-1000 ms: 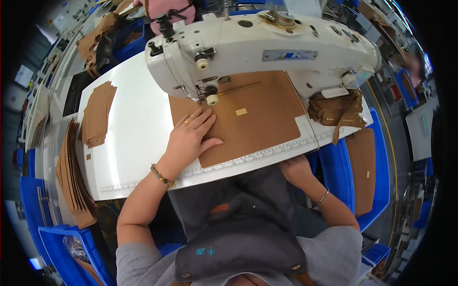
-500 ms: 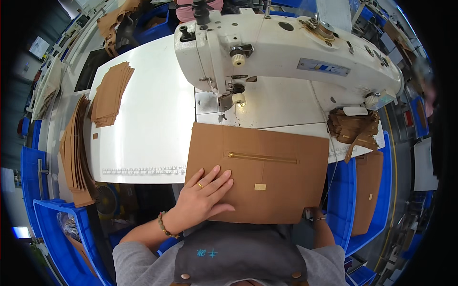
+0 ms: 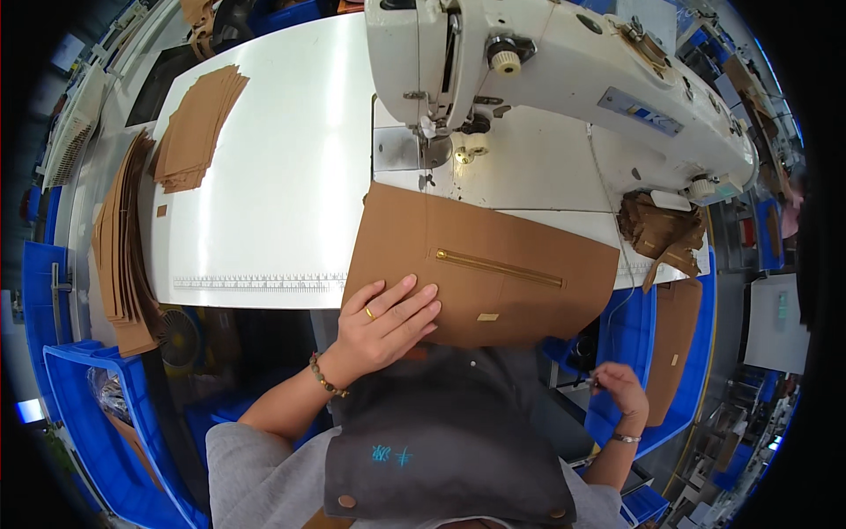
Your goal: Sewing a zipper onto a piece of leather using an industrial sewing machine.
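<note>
A brown leather-like panel lies on the near edge of the white sewing table, its far edge just in front of the needle area. Set into it is a gold zipper, with a small gold label below. My left hand rests on the panel's near left part, fingers stretched out flat and a ring on one. Off the panel, to the right near the blue bin, is my right hand. Its fingers are pinched around something small and dark that I cannot make out. The panel's near edge hangs toward my dark apron.
The white sewing machine spans the back right. Stacked brown pieces lie at the table's left, and more brown pieces hang over its left edge. Blue bins stand on both sides. Brown scraps sit at the right.
My right hand has come out from under the panel's near right corner and moved right, fingers pinched. The panel's near edge has dropped lower. My left hand stays on it. The whole view has shifted.
</note>
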Demonstrator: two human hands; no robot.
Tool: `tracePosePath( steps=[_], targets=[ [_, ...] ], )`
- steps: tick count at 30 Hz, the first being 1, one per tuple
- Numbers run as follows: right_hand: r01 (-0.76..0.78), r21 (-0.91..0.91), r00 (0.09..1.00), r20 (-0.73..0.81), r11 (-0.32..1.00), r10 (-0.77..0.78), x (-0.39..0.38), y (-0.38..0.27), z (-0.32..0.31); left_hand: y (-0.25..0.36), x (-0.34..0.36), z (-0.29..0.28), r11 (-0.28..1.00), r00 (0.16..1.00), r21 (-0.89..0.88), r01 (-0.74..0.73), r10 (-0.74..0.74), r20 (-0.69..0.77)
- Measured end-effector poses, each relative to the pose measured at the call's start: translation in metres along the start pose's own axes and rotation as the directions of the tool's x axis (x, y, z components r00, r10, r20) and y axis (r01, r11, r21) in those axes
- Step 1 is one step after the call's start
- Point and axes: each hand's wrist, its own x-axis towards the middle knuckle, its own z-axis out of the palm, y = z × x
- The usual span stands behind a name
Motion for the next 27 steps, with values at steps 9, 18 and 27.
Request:
tracePosePath(
  steps=[9,18,27],
  targets=[
    [0.458,-0.889,0.516,0.261,0.005,-0.816,0.117,-0.201,0.146,-0.006,-0.005,0.012,0.996,0.994,0.082,-0.041,0.049,-0.095],
    [0.540,-0.771,0.447,0.603,-0.339,-0.660,0.195,-0.220,0.194,-0.007,-0.007,0.016,0.987,0.992,0.144,-0.075,0.089,-0.089],
    [0.425,-0.860,0.473,0.477,-0.283,-0.741,0.220,-0.248,0.181,-0.010,-0.005,0.019,0.982,0.982,0.160,-0.098,0.121,-0.146]
  ],
)
